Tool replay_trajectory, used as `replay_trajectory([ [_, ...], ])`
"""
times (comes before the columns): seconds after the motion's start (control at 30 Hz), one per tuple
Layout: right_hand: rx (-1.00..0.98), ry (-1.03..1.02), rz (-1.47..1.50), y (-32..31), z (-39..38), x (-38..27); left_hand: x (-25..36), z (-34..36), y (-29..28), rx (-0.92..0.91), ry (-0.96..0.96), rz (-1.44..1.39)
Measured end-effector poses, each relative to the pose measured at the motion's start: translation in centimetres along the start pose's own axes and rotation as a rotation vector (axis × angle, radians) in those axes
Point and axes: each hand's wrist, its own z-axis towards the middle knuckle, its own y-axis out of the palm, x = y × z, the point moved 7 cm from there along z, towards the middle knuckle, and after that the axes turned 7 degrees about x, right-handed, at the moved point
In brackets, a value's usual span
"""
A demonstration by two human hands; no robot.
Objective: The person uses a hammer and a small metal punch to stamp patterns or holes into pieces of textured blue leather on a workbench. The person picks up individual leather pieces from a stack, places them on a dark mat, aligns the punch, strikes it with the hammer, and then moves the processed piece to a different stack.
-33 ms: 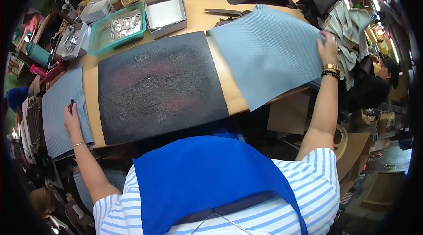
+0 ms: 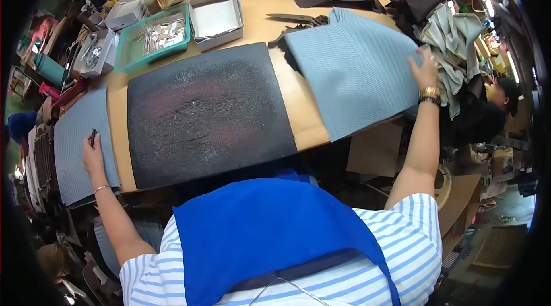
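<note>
Head view: two ribbed sheets, one hand at each

So the left hand point(image 2: 92, 156) is closed around a small dark tool point(image 2: 93, 137), thin and sticking up past the fingers. That hand is over the right-hand side of a grey-blue ribbed sheet point(image 2: 77, 148) at the left end of the table point(image 2: 304, 111); can't tell if it's actually pressing on it.

Over on the other side, the right hand point(image 2: 426, 69) has its fingers loosely spread, nothing clenched, at the right edge of a pale blue ribbed sheet point(image 2: 356, 71). Bit blurry, so can't say whether the fingertips touch it. That sheet lies near the table's front right edge, with a dark scrap point(image 2: 291, 56) poking out by its left edge.

Between the two sheets there's a worn black mat point(image 2: 209, 117) with reddish smudges. Behind the mat: a green basket point(image 2: 123, 56) of whitish pieces point(image 2: 163, 35), with an open box point(image 2: 221, 40) right beside it. Dark-bladed scissors point(image 2: 291, 18) lie just behind the pale blue sheet.
</note>
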Motion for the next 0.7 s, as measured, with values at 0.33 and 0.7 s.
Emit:
replay_trajectory([
  [0.33, -0.527, 0.404, -0.072, 10.9, -7.0, 1.0, 0.7, -0.9, -0.5, -0.073, 0.054, 0.121],
  [0.7, -0.188, 0.072, 0.082, 8.8, -3.5, -8.5, 13.5, -8.1, 1.7, -0.510, -0.406, -0.999],
])
